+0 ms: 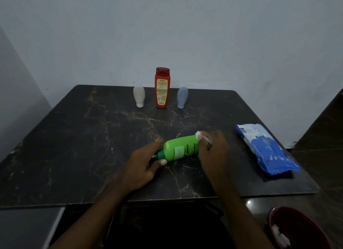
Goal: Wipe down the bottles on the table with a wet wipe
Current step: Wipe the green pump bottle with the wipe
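A green bottle [181,148] lies tilted on its side over the dark marble table [74,146]. My left hand [143,163] grips its dark green cap end. My right hand [213,148] presses a white wet wipe [200,136] against the bottle's base end. At the back of the table a red bottle [162,88] stands upright between a white tube bottle [139,96] and a grey-blue tube bottle [182,97], both standing on their caps.
A blue and white pack of wet wipes [267,148] lies near the table's right edge. A dark red bin [300,228] holding crumpled white wipes sits on the floor at bottom right. A pale wall runs behind the table.
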